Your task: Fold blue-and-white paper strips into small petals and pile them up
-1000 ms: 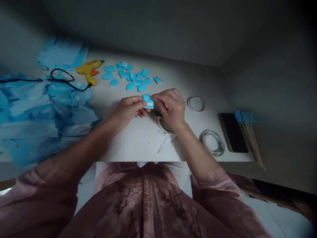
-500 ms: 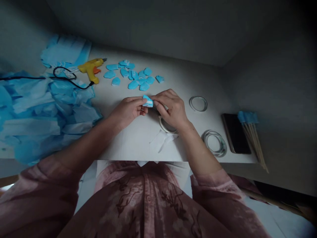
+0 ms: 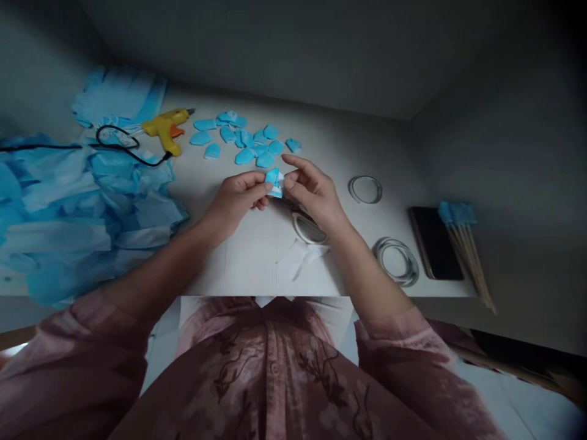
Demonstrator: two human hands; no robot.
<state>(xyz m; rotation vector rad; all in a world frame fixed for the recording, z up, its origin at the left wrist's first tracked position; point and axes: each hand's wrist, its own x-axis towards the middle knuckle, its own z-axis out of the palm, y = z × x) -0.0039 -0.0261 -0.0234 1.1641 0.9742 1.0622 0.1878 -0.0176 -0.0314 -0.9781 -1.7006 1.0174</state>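
Between my two hands is a small folded piece of blue and white fabric point(image 3: 274, 180), like the mask material around it. My left hand point(image 3: 241, 194) pinches its left side between thumb and fingers. At its right edge, the thumb and a bent finger of my right hand point(image 3: 316, 192) grip the white part, while the index finger sticks out above. Just below my right hand lie scissors point(image 3: 308, 229), partly covered by it. White scraps point(image 3: 300, 256) rest in front of them. Beyond my hands, several small blue folded pieces point(image 3: 245, 139) are scattered on the white table point(image 3: 247, 269).
A yellow glue gun point(image 3: 166, 129) with a black cord lies at the back left, beside a large heap of blue and white fabric point(image 3: 92, 208). To the right are coiled strips point(image 3: 365, 189), a thicker coil point(image 3: 397, 261), a dark phone point(image 3: 435, 243) and blue-tipped sticks point(image 3: 468, 244).
My right index finger has lifted and stretched away from the fabric piece. The piece now shows a taller blue flap and more white at its right side.
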